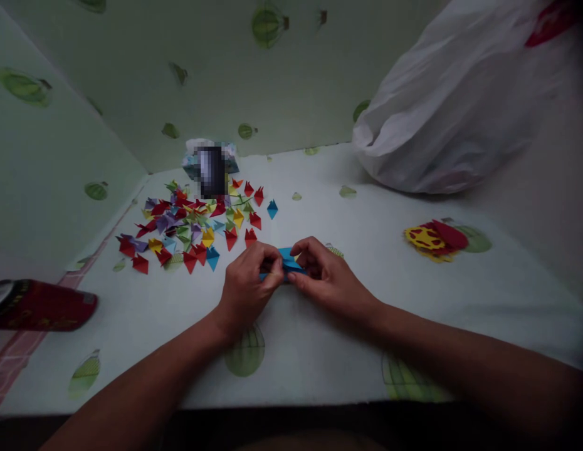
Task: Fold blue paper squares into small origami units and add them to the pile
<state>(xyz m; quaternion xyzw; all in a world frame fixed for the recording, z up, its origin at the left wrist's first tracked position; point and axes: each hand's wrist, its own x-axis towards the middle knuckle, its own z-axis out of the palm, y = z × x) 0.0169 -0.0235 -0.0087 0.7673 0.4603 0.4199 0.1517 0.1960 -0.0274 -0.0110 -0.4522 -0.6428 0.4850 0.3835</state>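
Observation:
A small sheet of blue folded paper (pixel 288 258) lies between my hands near the middle of the table. My left hand (pixel 254 275) pinches its left part between thumb and fingers. From the other side, my right hand (pixel 326 272) holds the right edge with curled fingers and thumb. Parts of the paper are hidden behind the fingers. Just to the left spreads a pile of small folded paper pieces (pixel 190 254) in red, yellow, green, purple and blue. One blue folded piece (pixel 272 208) sits apart, beyond my left hand.
A tissue box (pixel 232 160) stands at the back, with a pixelated dark object (pixel 213 172) before it. A red can (pixel 47 305) is at the left edge. Red and yellow cut-outs (pixel 435 239) lie at right, below a big white plastic bag (pixel 437 119). Walls rise behind and left.

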